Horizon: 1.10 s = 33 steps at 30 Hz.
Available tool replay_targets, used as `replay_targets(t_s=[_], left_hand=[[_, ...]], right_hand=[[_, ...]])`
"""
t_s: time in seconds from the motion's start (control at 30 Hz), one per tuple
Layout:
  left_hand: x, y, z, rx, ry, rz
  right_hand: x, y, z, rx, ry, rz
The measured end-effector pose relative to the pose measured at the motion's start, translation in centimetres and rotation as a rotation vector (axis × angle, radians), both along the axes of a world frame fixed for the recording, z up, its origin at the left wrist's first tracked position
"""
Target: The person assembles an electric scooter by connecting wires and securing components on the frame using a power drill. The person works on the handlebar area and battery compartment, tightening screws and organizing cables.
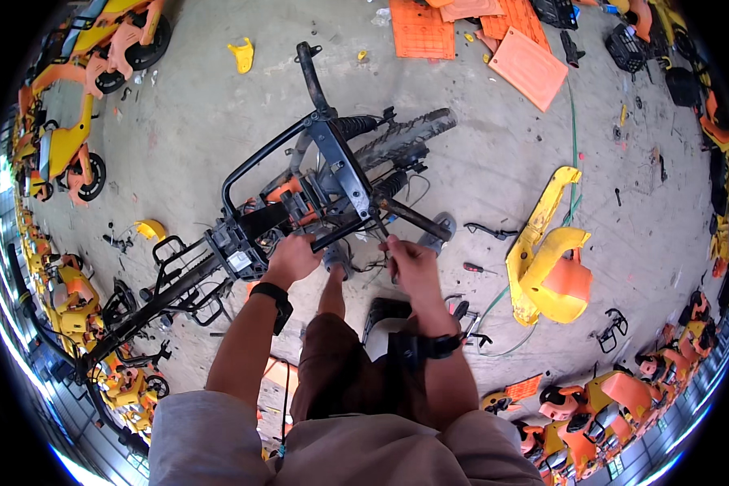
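A stripped black scooter frame (344, 166) stands before me, with its rear wheel (413, 134) toward the far right and its handlebar end at the lower left. My left hand (294, 259) is closed on a black tube on the near side of the frame. To its right, my right hand (411, 263) is pinched around a thin dark piece just below the frame's near corner. Whether that piece is a tool or part of the scooter I cannot tell. Inside the frame, an orange part (287, 192) and some wiring show.
On the concrete floor at right lie yellow body panels (539, 243), a screwdriver-like tool (474, 267) and a green hose (573, 121). Orange panels (530, 69) lie at the far side. Yellow and orange scooters (73, 150) line the left, with more (599, 405) at lower right.
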<state>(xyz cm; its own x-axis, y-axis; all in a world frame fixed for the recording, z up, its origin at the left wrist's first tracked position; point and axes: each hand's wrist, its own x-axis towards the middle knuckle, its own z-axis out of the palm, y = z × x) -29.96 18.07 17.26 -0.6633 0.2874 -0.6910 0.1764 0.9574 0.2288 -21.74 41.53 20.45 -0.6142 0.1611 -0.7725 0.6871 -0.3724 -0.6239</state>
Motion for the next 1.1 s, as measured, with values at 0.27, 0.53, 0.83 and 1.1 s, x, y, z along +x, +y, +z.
replay_targets(t_s=[0.27,0.53,0.83,1.1], left_hand=[[-0.2,-0.5,-0.5,0.059,-0.039,0.030],[-0.3,-0.5,-0.1,0.064,-0.054,-0.004],[-0.2,-0.5,-0.7,0.122,-0.018,0.034],[-0.8,-0.3,-0.4,0.088,-0.077,0.050]], right_hand=[[-5.5,6.4,3.1,0.317,-0.013,0.590],[1.7,-0.6,2.4,0.057,0.143,-0.046],[0.0,-7.2,-0.2,-0.091,0.238,-0.147],[-2.7,-9.9,0.8,-0.303,0.196,-0.425]])
